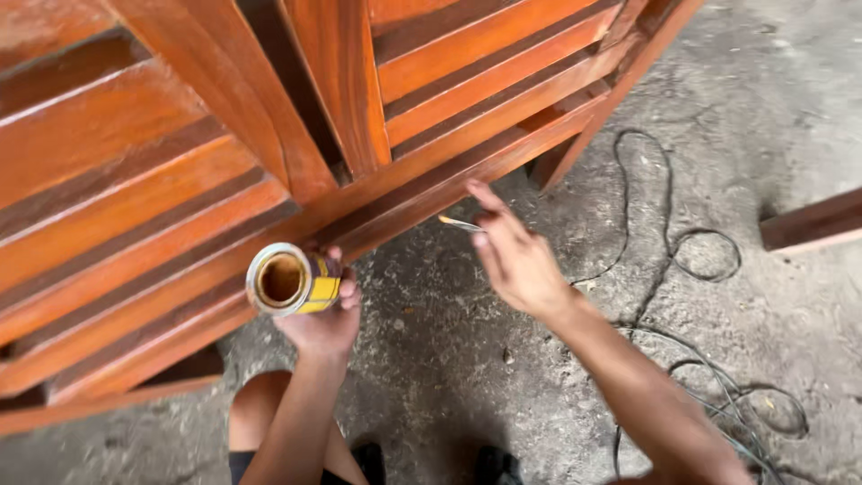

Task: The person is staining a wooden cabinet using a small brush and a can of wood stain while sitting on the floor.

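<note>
Can (289, 279) sideways, mouth facing left.

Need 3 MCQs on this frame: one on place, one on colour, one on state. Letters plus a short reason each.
1. Where does the black cable lie?
A. on the concrete floor
B. over the slats
C. round the wrist

2. What colour is the louvred wooden panel?
A. white
B. orange-brown
C. green

3. What state is the tin can in?
A. lidded
B. crushed
C. open, tilted sideways

Answers:
1 A: it loops over the floor to the right of the panel.
2 B: the slats show a glossy orange-brown finish.
3 C: the left hand grips it with the open mouth facing the camera, while the right hand pinches a thin tool.
</note>
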